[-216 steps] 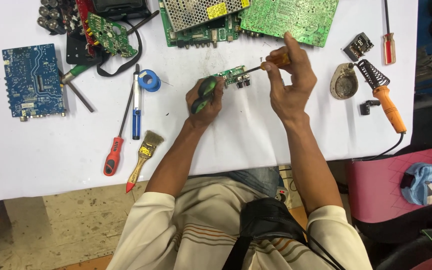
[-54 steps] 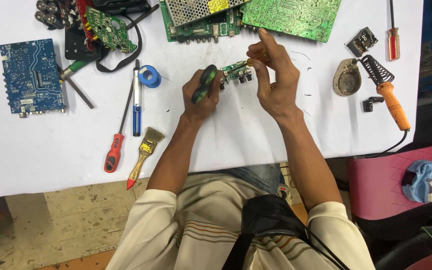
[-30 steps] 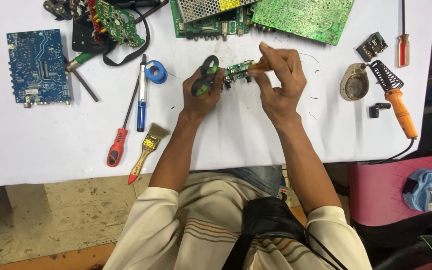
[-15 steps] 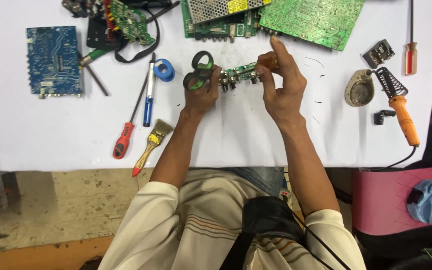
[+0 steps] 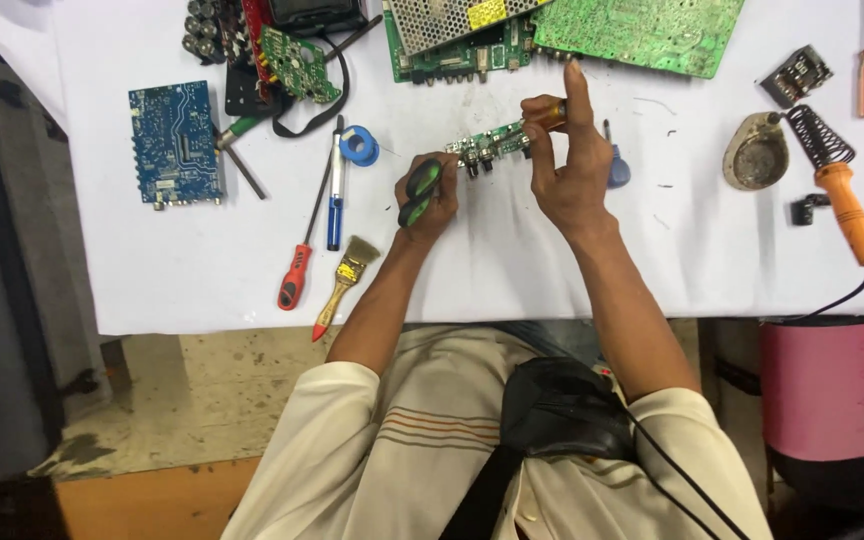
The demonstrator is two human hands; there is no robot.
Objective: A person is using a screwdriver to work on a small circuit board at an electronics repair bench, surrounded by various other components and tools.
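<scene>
Right index finger has straightened; small circuit board point(image 5: 492, 148) slants up-right between hands.

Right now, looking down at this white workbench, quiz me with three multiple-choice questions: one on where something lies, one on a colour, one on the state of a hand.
1. Where does the blue rectangular circuit board lie?
A. near the table's far left
B. beside the soldering iron
C. under the right hand

2. What colour is the handle of the soldering iron on the right?
A. blue
B. orange
C. black

3. What is the left hand doing?
A. lying flat on the table
B. gripping green-and-black-handled pliers
C. holding the small brush

Answers: 1 A, the board sits left of the red-handled screwdriver, far from the iron. 2 B, its grip is plainly orange. 3 B, the fingers close round the pliers, which meet the small green circuit board that the right hand also steadies.
</scene>
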